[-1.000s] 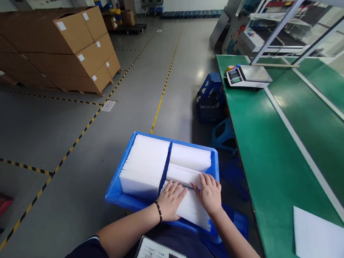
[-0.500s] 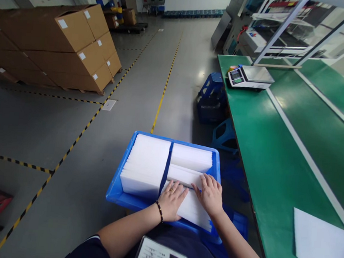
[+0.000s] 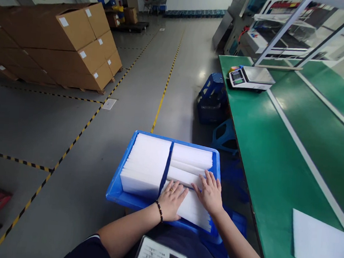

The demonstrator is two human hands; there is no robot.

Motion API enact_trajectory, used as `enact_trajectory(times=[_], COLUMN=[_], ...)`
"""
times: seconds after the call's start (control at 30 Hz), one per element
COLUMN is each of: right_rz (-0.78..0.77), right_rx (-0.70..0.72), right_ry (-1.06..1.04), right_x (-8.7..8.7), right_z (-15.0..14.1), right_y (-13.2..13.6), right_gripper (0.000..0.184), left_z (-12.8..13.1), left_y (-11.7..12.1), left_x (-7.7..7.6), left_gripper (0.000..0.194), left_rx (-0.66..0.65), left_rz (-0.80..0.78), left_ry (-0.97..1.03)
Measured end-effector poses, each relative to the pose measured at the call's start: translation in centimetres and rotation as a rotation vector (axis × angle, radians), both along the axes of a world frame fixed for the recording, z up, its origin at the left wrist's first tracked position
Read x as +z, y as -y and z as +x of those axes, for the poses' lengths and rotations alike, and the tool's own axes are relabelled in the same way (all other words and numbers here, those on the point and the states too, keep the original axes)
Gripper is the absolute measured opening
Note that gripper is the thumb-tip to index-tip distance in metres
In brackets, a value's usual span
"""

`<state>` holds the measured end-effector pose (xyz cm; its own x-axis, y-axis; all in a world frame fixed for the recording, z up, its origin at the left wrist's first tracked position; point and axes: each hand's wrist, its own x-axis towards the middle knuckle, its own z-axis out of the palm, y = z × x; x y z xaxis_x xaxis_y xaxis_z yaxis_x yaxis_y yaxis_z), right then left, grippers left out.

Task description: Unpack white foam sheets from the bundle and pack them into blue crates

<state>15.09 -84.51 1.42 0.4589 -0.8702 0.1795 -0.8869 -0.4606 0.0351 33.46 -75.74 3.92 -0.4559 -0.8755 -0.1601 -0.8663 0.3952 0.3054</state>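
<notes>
A blue plastic bin [image 3: 115, 188] rests on my lap, packed with upright white foam sheets in two rows: a full left stack [image 3: 146, 163] and a right stack [image 3: 191, 157]. My left hand [image 3: 172, 199], with a ring and a bead bracelet, lies flat with fingers apart on the nearest sheets of the right row. My right hand [image 3: 210, 192] lies beside it, fingers spread over the tops of those sheets, which lean toward me. Neither hand grips anything.
A green workbench [image 3: 266, 153] runs along my right, with a weighing scale [image 3: 250, 77] at its far end and a white foam sheet [image 3: 324, 246] near me. Blue stools [image 3: 213, 88] stand beside it. Stacked cardboard boxes [image 3: 62, 43] fill the left.
My right hand's fingers have crept slightly farther up the row, and a few more sheets now lean away from the rear stack. The left hand has stayed put.
</notes>
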Motion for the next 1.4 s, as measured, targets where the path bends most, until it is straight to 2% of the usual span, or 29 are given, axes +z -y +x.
enact_trajectory(times=[0.2,0.43,0.63,0.9,1.13,1.4], right_rz=[-0.001,0.231,0.326,0.473,0.519,0.501], right_rx=[0.002,0.086,-0.104,-0.258,-0.294,-0.292], right_ry=[0.054,0.234,0.202,0.064,0.016,0.000], right_x=[-0.2,-0.3,0.8,0.6,0.9,0.6], right_z=[0.1,0.2,2.6,4.4,4.5,4.4], right_y=[-0.1,0.6,2.9,6.1,6.0,5.5], right_gripper=[0.048,0.050,0.066,0.079,0.080,0.077], left_z=[-0.1,-0.2,-0.2,-0.2,-0.1,-0.2], left_y=[0.0,0.0,0.0,0.0,0.1,0.1], left_x=[0.0,0.1,0.4,0.6,0.6,0.5], left_gripper=[0.101,0.101,0.099,0.096,0.093,0.095], left_rx=[0.001,0.028,0.029,0.032,0.032,0.033], left_rz=[-0.003,0.022,0.024,0.051,0.052,0.058], left_ry=[0.000,0.008,-0.012,-0.032,-0.052,-0.047])
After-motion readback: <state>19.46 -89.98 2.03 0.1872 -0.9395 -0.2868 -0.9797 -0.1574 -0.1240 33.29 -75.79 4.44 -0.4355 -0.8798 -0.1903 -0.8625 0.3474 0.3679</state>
